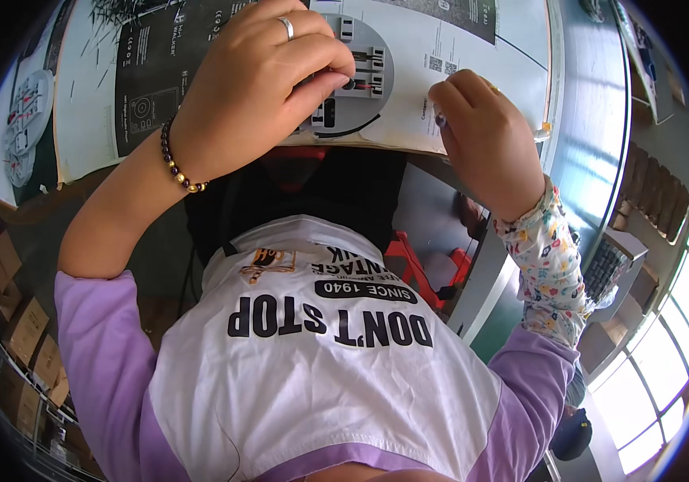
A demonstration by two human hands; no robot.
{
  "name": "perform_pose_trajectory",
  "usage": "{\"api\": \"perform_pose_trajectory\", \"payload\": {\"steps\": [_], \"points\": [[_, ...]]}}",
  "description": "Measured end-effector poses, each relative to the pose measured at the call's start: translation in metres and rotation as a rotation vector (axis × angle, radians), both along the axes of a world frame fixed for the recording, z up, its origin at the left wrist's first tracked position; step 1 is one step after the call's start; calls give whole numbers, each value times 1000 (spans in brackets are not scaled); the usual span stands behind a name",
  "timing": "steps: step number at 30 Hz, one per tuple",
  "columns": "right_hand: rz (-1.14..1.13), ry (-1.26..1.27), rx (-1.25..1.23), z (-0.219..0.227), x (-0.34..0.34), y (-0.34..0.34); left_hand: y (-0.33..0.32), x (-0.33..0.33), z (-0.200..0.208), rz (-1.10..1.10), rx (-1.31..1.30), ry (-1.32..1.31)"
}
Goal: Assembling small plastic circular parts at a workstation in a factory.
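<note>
Judged round grey plastic plate [367,36] stiff, best rim-held; saw left hand [260,76] pinching small black piece [350,83], right hand [487,132] indeterminate.

Black lettering [314,321] marks the white shirt [320,394]; small print [427,104] and square codes [436,63] mark the cardboard [513,96].

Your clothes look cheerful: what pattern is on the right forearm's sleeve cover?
The sleeve cover is white with small multicoloured flowers, seen best in the head view.

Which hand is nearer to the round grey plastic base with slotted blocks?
Left. The left hand is right at the base, fingers over it; the right hand is apart, off to its right.
</note>
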State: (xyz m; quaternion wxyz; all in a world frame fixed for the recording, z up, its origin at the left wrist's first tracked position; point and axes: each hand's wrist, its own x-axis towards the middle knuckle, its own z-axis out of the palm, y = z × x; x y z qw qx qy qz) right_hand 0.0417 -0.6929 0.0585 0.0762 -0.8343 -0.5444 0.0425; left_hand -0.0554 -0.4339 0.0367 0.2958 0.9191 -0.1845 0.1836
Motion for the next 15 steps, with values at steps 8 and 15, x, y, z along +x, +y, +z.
{"api": "perform_pose_trajectory", "payload": {"steps": [8,15], "points": [[-182,216,176,-15,9,-3,-4,6,4,-15,50,-74],[-200,511,218,-16,17,6,-9,31,-35,-173,-412,-538]]}}
